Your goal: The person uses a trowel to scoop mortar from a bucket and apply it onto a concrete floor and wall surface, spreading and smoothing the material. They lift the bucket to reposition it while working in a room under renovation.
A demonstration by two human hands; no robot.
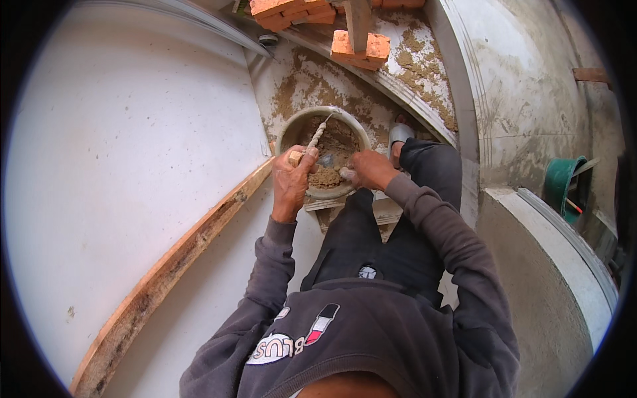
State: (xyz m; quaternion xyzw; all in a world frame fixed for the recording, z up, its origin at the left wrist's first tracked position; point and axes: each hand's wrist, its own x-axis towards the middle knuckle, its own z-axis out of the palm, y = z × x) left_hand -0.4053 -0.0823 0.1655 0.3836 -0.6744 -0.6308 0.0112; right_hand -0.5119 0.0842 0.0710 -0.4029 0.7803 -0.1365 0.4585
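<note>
My left hand (296, 174) is closed on a wooden-handled tool (316, 137), its pale, lumpy shaft reaching over a round tub (361, 132) toward the upper right. My right hand (362, 170) is curled inside the tub's right side, its fingertips at the damp, sandy mortar (324, 178); whether it grips anything is hard to make out. The tub holds mortar and a small bluish patch that I cannot identify. It stands in front of me between the white panel and a step, near my foot in a light shoe.
Orange bricks (359, 48) and an upright post (357, 16) are on the mortar-spattered ledge ahead. A long timber plank (172, 262) runs along the white panel (133, 132) at left. A green bucket (555, 186) with handled tools sits at right, beyond a curved concrete edge (531, 265).
</note>
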